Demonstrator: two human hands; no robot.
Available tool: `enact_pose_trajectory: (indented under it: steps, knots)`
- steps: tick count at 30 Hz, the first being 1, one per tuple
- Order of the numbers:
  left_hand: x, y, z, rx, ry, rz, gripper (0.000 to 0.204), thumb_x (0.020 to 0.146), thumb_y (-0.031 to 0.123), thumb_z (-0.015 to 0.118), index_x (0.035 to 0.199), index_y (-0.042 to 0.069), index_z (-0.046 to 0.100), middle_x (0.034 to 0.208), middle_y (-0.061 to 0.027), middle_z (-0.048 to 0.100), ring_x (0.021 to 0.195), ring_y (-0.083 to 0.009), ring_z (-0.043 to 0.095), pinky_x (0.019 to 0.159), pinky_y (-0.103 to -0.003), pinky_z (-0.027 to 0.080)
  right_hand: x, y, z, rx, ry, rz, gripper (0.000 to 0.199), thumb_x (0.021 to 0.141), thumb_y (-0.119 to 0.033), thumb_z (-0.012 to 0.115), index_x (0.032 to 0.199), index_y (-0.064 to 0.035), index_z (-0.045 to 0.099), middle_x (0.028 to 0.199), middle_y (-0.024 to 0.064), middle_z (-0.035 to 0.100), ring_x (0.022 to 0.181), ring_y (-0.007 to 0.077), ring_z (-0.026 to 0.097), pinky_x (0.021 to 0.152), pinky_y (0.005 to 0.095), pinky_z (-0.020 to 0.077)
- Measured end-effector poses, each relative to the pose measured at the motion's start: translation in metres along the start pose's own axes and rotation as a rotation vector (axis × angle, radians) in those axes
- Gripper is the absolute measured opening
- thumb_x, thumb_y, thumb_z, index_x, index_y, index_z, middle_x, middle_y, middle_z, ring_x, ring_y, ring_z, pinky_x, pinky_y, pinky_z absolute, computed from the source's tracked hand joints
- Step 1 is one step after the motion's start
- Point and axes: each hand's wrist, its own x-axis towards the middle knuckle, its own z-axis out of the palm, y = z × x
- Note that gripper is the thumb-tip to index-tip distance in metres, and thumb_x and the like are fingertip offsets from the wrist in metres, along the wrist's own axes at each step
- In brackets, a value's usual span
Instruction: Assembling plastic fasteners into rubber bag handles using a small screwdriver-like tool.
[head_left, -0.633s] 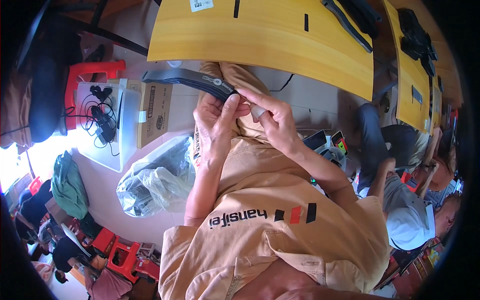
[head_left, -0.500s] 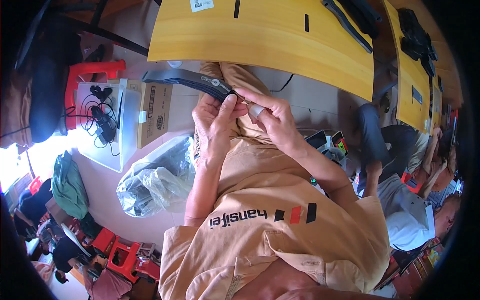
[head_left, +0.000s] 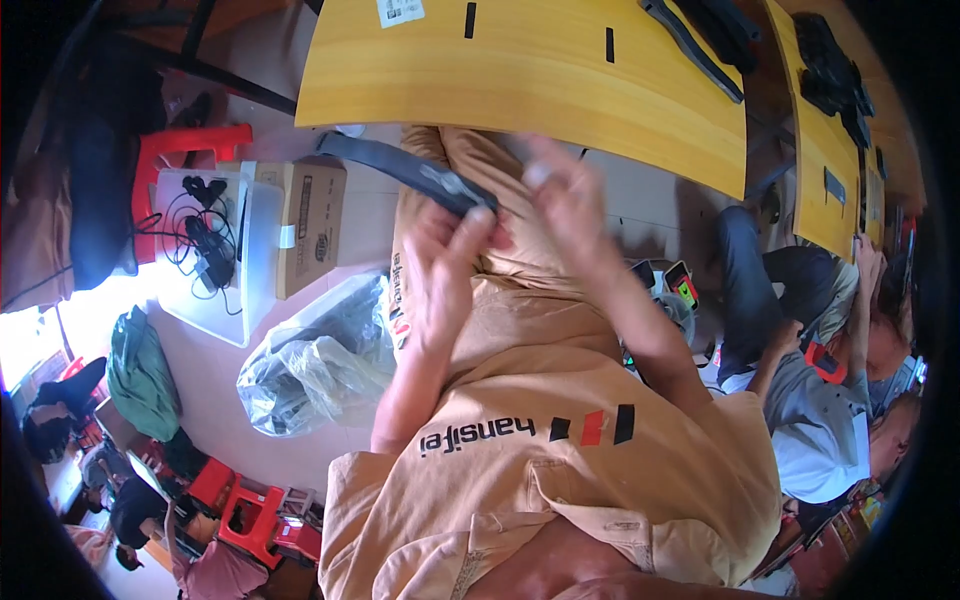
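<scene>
A bundle of dark grey-black straps [head_left: 395,163] with pale printing hangs out to the left over my lap. My left hand [head_left: 438,258] grips its right end between thumb and fingers. My right hand [head_left: 570,200] is apart from the bundle, raised to its right near the table edge. Motion smears its fingers, and whether anything is in them does not show. A pale band wraps one of its fingers.
A yellow table [head_left: 520,90] stands ahead, with dark straps [head_left: 690,50] at its right. To my left are a bin [head_left: 258,260] with black cables, a cardboard box [head_left: 312,230], a red stool [head_left: 190,140] and a plastic bag [head_left: 320,370]. People sit at right.
My right hand has come off the end of the bundle and moved up and right. The left hand, with the bundle, has shifted slightly right and toward me.
</scene>
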Motion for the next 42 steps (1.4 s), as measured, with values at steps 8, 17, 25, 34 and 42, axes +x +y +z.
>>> enact_pose_trajectory:
  steps: [8,17,25,34,42]
  knots:
    - [-0.002,0.001,-0.011,-0.044,-0.036,-0.123,0.014,0.081,0.01,0.056,0.087,-0.002,0.055,0.074,-0.0109,0.061,0.061,-0.0132,0.059,0.059,-0.024,0.051,0.007,-0.051,-0.016,-0.073,-0.272,-0.1,0.031,0.076,-0.006,0.06,0.106,-0.0017,0.056,0.094,0.0149,0.061,0.088,0.0168,0.058,0.075,0.0275,0.0447]
    - [0.005,0.013,-0.018,0.123,-0.284,-0.286,0.011,0.078,0.007,0.053,0.08,-0.003,0.057,0.065,-0.0088,0.059,0.053,-0.0118,0.057,0.05,-0.021,0.048,0.017,-0.053,-0.022,-0.435,-0.757,-0.269,0.017,0.074,-0.016,0.061,0.076,-0.0047,0.049,0.069,0.0111,0.054,0.063,0.0317,0.053,0.055,0.0409,0.0393]
    - [0.0,0.023,-0.029,0.155,-0.476,-0.448,0.013,0.081,0.008,0.057,0.083,-0.004,0.057,0.07,-0.0103,0.061,0.056,-0.0131,0.058,0.051,-0.022,0.049,0.018,-0.056,-0.023,-0.378,-1.017,-0.411,0.007,0.07,-0.004,0.054,0.072,-0.0015,0.047,0.065,0.0126,0.049,0.058,0.0321,0.049,0.051,0.0391,0.0368]
    - [-0.006,0.034,-0.029,0.104,-0.566,-0.466,0.01,0.078,0.002,0.058,0.082,-0.007,0.055,0.068,-0.0144,0.061,0.053,-0.0155,0.06,0.048,-0.023,0.05,0.008,-0.062,-0.028,-0.201,-1.098,-0.284,0.007,0.07,-0.005,0.055,0.068,0.0,0.05,0.06,0.0109,0.047,0.053,0.0266,0.047,0.049,0.0337,0.0359]
    - [-0.011,0.038,-0.027,0.046,-0.528,-0.535,0.014,0.077,0.004,0.057,0.085,-0.008,0.055,0.067,-0.013,0.06,0.051,-0.0142,0.059,0.047,-0.022,0.05,0.003,-0.059,-0.028,0.126,-1.014,0.158,0.013,0.075,-0.009,0.053,0.068,0.0015,0.053,0.051,0.0038,0.049,0.043,0.0069,0.044,0.041,0.0229,0.0325]
